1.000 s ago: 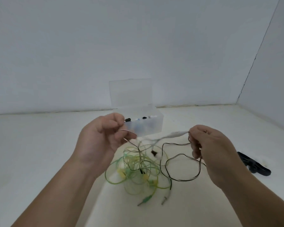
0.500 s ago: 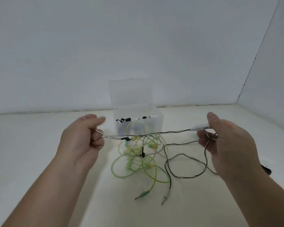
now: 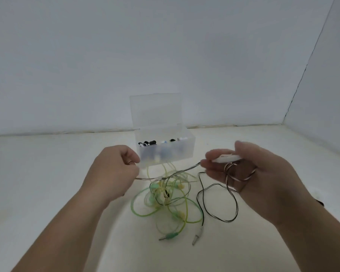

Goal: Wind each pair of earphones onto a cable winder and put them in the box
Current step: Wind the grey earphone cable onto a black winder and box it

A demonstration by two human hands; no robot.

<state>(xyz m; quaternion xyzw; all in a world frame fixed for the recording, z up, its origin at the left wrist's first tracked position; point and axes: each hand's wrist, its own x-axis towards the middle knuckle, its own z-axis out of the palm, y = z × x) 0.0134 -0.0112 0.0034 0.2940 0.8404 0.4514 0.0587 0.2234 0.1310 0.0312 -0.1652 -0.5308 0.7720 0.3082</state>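
My left hand (image 3: 114, 173) pinches one end of a thin black-and-clear earphone cable (image 3: 218, 205). The cable runs taut across to my right hand (image 3: 249, 173), which holds its white inline piece (image 3: 227, 159) between thumb and fingers. A loop of the same cable circles my right fingers. The rest of it hangs down to a white plug (image 3: 197, 235) on the table. Below my hands lies a tangle of green and yellow earphones (image 3: 165, 197) with a green plug (image 3: 170, 236). The clear box (image 3: 185, 152), lid up, stands behind with wound earphones inside.
White walls close off the table at the back and right. A dark object (image 3: 320, 203) peeks out behind my right wrist at the table's right side.
My hands have come somewhat closer together. My right hand has turned palm up, and a loop of the cable now lies around its fingers.
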